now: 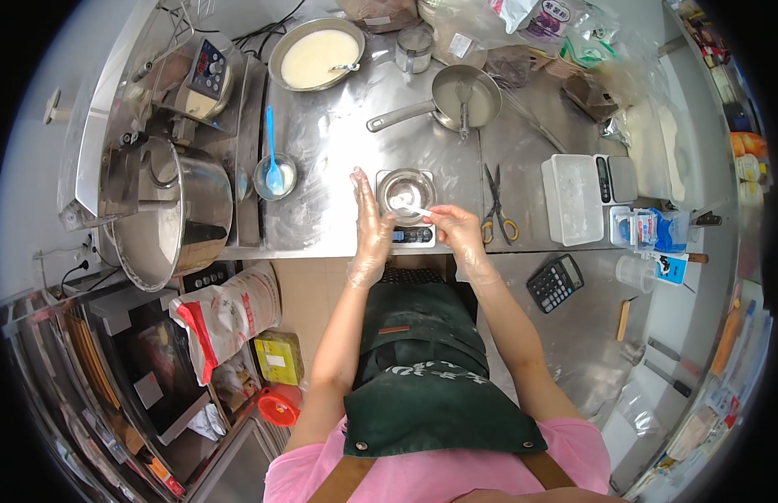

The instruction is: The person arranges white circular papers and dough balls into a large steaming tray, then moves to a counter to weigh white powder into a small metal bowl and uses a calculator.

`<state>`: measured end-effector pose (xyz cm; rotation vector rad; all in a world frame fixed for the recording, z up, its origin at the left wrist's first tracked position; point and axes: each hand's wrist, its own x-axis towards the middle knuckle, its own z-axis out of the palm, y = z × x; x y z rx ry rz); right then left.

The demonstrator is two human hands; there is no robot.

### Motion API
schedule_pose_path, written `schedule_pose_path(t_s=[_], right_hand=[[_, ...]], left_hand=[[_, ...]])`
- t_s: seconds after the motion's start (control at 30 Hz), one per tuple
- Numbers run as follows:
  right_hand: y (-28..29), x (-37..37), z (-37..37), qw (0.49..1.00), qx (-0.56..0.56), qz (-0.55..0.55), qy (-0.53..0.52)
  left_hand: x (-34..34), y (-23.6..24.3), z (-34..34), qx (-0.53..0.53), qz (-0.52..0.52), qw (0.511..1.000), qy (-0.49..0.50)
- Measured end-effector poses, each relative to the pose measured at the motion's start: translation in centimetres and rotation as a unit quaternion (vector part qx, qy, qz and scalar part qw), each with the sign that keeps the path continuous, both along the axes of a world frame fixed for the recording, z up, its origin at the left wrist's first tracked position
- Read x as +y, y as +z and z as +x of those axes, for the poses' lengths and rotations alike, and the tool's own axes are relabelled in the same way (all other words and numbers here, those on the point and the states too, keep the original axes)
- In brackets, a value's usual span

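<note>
A small metal bowl (393,183) rests on a digital kitchen scale (416,241) near the front edge of the steel table. My right hand (458,233), in a clear plastic glove, pinches a small white spoon (416,210) whose tip reaches over the bowl. Beside the bowl's left side my left hand (371,222), also gloved, is held up with its fingers stretched out and nothing in it. What lies in the bowl is too small to make out. Scissors (497,207) with black and yellow handles lie to the right of the scale.
A small bowl (262,189) holds a blue spatula (273,172) at the left. Behind are a saucepan (440,93) with a whisk and a wide pan (279,75) of pale batter. A white tub (571,201) and calculator (556,285) stand right; a mixer bowl (208,201) stands left.
</note>
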<state>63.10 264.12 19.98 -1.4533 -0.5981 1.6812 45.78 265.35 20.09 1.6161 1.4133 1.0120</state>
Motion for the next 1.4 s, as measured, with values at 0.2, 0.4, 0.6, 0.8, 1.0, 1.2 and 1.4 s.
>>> schedule_pose_path(t_s=[0.2, 0.4, 0.6, 0.8, 1.0, 1.2, 1.4], right_hand=[[0.4, 0.1, 2.2, 1.000, -0.004, 0.027, -0.010], [2.2, -2.0, 10.8, 0.995, -0.034, -0.005, -0.097], [5.2, -6.1, 25.2, 0.951, -0.119, 0.038, -0.283], [7.3, -10.5, 41.5, 0.813, -0.353, 0.003, -0.464], [2.9, -10.8, 47.1, 0.407, -0.877, 0.047, -0.252], [2.5, -11.0, 46.4, 0.409, -0.902, 0.078, -0.110], [4.1, -8.5, 43.2, 0.717, -0.532, 0.018, -0.450]], left_hand=[[0.9, 0.5, -0.4, -0.367, -0.086, 0.921, 0.096], [2.7, -1.3, -1.6, -0.355, -0.092, 0.925, 0.104], [1.8, -2.0, -4.7, -0.314, -0.127, 0.933, 0.120], [1.4, -1.1, -2.9, -0.280, -0.155, 0.941, 0.114], [1.7, -0.8, -2.3, -0.279, -0.163, 0.937, 0.136], [1.6, -0.6, -4.3, -0.266, -0.158, 0.940, 0.148], [-0.6, -3.7, -8.8, -0.290, -0.181, 0.915, 0.216]])
